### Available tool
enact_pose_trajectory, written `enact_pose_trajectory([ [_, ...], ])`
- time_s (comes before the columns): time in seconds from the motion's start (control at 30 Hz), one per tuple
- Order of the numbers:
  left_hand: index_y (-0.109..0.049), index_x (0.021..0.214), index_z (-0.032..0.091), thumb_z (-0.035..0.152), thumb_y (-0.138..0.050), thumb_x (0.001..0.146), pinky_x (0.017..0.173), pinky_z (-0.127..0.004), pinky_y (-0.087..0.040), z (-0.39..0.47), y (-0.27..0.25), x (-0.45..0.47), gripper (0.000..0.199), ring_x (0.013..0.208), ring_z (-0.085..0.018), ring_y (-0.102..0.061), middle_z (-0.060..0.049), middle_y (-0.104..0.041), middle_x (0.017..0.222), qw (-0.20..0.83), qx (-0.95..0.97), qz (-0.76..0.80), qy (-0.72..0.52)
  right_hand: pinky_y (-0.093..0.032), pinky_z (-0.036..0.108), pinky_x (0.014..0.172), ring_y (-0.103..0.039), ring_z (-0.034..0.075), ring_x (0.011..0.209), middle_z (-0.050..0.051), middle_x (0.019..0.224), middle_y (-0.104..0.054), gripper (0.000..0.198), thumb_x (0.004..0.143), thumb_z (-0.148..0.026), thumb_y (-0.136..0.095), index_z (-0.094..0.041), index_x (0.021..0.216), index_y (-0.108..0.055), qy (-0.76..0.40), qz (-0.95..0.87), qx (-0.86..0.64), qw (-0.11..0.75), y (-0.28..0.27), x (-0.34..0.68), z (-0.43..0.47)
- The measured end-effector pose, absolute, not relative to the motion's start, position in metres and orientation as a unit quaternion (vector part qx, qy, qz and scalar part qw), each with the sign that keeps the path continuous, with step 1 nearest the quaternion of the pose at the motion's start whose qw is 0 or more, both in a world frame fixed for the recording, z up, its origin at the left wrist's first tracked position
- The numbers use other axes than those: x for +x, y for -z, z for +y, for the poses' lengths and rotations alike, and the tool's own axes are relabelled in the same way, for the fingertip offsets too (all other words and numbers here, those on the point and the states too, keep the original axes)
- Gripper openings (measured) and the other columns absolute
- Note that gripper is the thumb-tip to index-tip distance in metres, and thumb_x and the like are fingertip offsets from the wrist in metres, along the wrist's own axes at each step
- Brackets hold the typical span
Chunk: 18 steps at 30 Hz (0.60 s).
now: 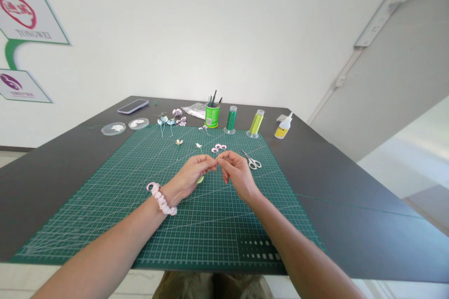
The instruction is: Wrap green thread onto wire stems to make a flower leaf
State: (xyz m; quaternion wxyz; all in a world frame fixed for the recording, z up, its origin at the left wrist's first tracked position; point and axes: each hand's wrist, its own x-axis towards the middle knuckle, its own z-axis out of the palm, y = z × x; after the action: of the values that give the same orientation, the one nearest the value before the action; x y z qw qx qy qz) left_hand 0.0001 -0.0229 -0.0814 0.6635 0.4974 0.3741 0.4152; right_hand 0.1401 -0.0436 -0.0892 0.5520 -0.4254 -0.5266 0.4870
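Note:
Above the green cutting mat (171,224), my left hand (194,173) and my right hand (238,175) meet at the fingertips, both pinched closed. Whatever sits between the fingers is too small to make out. A pale green leaf-shaped piece (200,180) pokes out below my left hand; whether that hand holds it is hidden. Just beyond the fingertips lie several pink loop-shaped petals (219,147). A small white flower (198,145) and an orange-cream flower (179,142) on a green stem rest further left. White-handled scissors (253,163) lie right of my right hand.
Along the back stand a green can (212,116) with tools, a dark green thread spool (230,120), a yellow-green spool (256,124) and a glue bottle (283,127). Blue flowers (165,121), clear dishes (113,129) and a phone (133,106) lie back left.

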Motion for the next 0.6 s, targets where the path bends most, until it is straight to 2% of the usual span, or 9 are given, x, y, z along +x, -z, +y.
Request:
enact_pose_trajectory([
  [0.27, -0.06, 0.057, 0.017, 0.037, -0.075, 0.059, 0.067, -0.028, -0.037, -0.0219, 0.0826, 0.0003, 0.024, 0.064, -0.013, -0.049, 0.0, -0.058, 0.06, 0.65, 0.505, 0.381, -0.421, -0.03, 0.02, 0.034, -0.035, 0.007, 0.032, -0.012, 0.04, -0.041, 0.016, 0.076, -0.034, -0.06, -0.019, 0.073, -0.056, -0.486, -0.526, -0.428, 0.551, 0.0899, 0.1397, -0.0433],
  [0.6, -0.06, 0.056, 0.018, 0.03, -0.069, 0.064, 0.064, -0.028, -0.035, -0.023, 0.0827, 0.0003, 0.017, 0.06, -0.012, -0.044, 0.002, -0.056, 0.059, 0.627, 0.526, 0.391, -0.421, -0.03, 0.02, 0.034, -0.036, 0.007, 0.032, -0.011, 0.041, -0.042, 0.019, 0.076, -0.036, -0.061, -0.02, 0.07, -0.055, -0.483, -0.516, -0.439, 0.555, 0.0919, 0.1393, -0.0419],
])
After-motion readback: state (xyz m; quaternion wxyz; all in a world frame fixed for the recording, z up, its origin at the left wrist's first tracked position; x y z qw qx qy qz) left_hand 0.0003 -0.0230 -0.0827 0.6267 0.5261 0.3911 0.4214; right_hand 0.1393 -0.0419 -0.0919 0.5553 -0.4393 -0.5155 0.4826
